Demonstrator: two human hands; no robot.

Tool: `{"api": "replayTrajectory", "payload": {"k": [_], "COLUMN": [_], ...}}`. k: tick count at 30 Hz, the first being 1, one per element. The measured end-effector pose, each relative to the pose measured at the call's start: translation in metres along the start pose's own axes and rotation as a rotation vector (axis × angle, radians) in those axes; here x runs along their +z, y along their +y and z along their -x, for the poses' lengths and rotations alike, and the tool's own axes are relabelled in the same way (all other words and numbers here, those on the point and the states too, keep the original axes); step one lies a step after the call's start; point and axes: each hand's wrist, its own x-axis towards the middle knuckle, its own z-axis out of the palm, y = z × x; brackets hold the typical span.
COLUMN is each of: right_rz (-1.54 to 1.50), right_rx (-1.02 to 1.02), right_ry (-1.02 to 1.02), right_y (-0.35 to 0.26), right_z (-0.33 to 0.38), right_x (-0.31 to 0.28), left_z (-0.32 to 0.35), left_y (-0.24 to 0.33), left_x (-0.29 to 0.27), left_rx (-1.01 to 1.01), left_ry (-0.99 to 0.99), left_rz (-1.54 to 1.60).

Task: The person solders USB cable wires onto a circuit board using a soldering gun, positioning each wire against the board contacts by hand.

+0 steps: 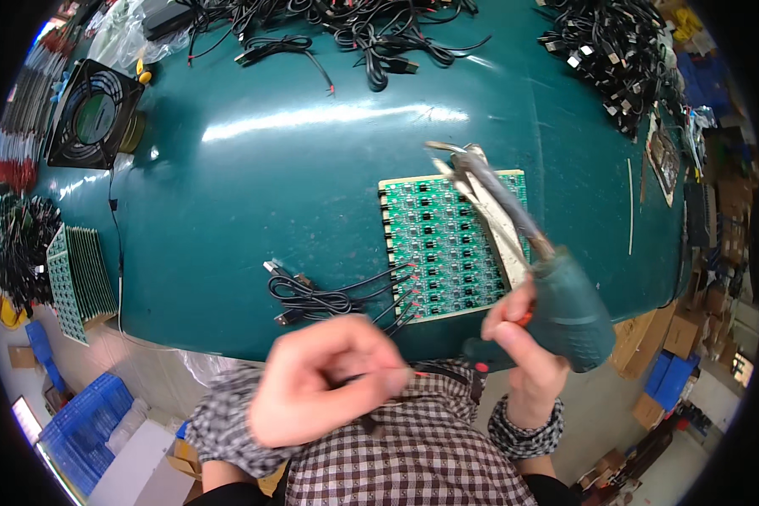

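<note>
My left hand [320, 388] is closed in a pinch, slightly blurred, in front of my checked apron [379, 455]. A thin dark cable with a reddish end [417, 374] shows at its fingertips. My right hand [527, 346] grips a green-handled soldering gun [572, 312]. The gun's metal barrel and bent tip point up and left, over a panel of green circuit boards [434, 244], hiding part of its right side. A small bundle of black USB cables [312, 295] lies left of the panel, with several red-tipped ends resting on the panel's lower left edge.
Heaps of black cables [371, 34] [611, 59] lie along the far edge and far right. A black fan [93, 114] stands at the far left. More board panels [84, 278] stand stacked at the left edge. A thin pale stick [631, 207] lies at right.
</note>
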Motion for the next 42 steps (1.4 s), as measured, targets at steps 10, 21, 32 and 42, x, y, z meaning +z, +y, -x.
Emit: {"api": "replayTrajectory", "payload": {"k": [10,21,32,42], "right_rz": [0.041,-0.015,0.091,0.186], "right_rx": [-0.122,-0.097,-0.093,-0.044], "right_ry": [0.044,0.041,0.024,0.029], "right_y": [0.007,0.008,0.01,0.008], "right_z": [0.005,0.02,0.028,0.033], "right_x": [-0.018,-0.036,-0.044,-0.043], "left_z": [-0.072,-0.079,-0.085,-0.086], "left_y": [-0.017,-0.021,-0.024,-0.027], "left_x": [-0.02,-0.015,-0.008,-0.008], "left_rx": [0.033,0.164,0.25,0.291], "left_ry": [0.133,0.21,0.328,0.342], "left_rz": [-0.443,-0.654,-0.803,-0.794]}}
